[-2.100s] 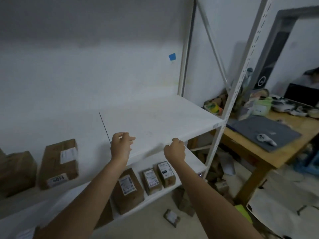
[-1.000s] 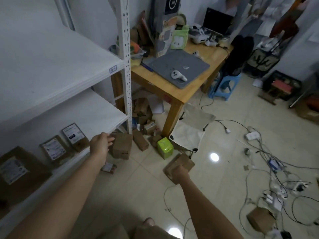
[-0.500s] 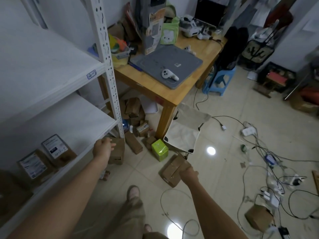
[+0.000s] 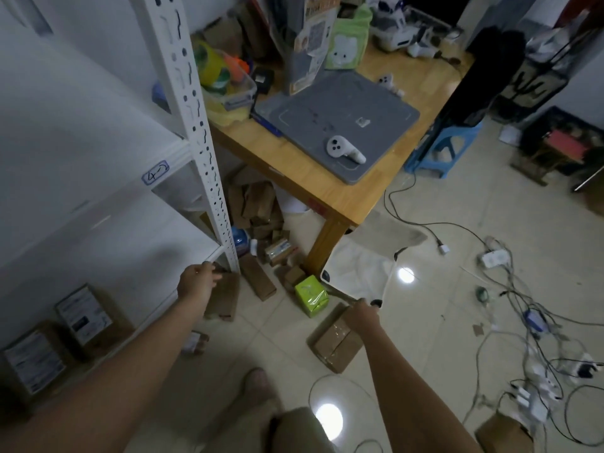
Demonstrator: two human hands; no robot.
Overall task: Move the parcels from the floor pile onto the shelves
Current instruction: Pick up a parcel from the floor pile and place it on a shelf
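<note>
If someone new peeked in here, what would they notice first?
Probably the bright green box on the floor by the wooden table, because nothing else down there is so colourful. Next comes the right hand, stretched out to a brown parcel on the tiles. Then the messy tangle of cables spread over the floor on the right.

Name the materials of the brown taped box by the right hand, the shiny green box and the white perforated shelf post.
Brown taped box: matte cardboard, glossy clear tape across it. Shiny green box: likely card under plastic film, from its wrinkled glints. White perforated shelf post: probably painted steel, given punched slots.
</note>
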